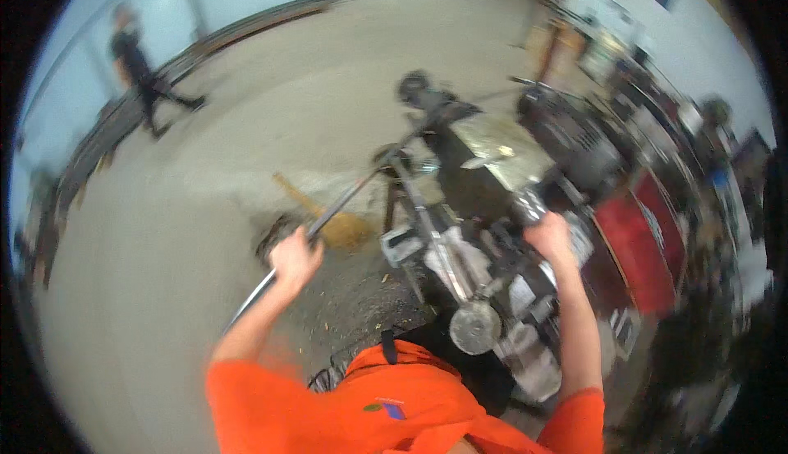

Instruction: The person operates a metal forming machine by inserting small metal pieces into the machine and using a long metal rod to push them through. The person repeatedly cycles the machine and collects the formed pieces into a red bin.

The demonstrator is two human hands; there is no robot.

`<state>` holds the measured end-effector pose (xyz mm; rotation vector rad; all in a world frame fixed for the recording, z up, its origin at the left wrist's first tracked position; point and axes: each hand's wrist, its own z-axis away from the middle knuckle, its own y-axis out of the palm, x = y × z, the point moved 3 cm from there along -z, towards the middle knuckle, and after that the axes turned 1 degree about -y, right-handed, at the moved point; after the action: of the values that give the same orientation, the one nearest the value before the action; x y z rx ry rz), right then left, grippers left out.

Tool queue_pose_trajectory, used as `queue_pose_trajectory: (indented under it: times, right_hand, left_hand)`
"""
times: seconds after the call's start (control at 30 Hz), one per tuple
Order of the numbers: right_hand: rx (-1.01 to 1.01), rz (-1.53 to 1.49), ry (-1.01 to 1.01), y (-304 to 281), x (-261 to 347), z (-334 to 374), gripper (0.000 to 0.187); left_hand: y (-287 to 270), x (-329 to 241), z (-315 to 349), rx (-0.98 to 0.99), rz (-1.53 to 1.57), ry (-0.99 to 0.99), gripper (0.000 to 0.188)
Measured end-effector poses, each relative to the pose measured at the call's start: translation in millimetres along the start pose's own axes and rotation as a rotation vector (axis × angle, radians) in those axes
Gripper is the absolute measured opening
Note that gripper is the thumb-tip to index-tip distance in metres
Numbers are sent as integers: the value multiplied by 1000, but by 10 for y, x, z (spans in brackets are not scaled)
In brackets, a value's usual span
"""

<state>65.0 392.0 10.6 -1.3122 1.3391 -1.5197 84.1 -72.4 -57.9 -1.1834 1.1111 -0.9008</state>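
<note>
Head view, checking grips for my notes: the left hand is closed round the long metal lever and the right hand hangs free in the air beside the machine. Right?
Not quite. In the head view the right hand is not free: it rests on the machine, on a part at its top. The left hand is indeed closed round the long metal lever.

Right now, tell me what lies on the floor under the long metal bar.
Under the long metal bar, gripped by the left hand, lie a straw broom and dark scattered debris. The machine covers the floor farther right.
</note>
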Motion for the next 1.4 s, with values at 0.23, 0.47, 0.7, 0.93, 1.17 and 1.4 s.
queue_pose_trajectory:
  times: [0.23,0.47,0.7,0.93,1.17,1.4]
  right_hand:
    - [-150,-29,96,-661,-576,467,20]
    - [-535,278,326,-1492,-1968,903,47]
    - [-568,-148,191,-1191,-1893,1948,47]
    - [-355,-298,887,32,-2336,4516,40]
    - [192,-165,1191,1812,-2211,6156,30]
    - [348,-125,950,2215,-2199,6053,25]
  left_hand:
    - [-9,200,-206,42,-14,333,28]
    - [-321,-1717,-31,25,365,859,24]
    - [844,-2730,331,306,180,1300,25]
    - [1215,-2543,47,496,493,1063,22]
    - [1309,-2757,28,751,407,1014,14]
    - [1274,-2722,-7,612,389,1023,18]
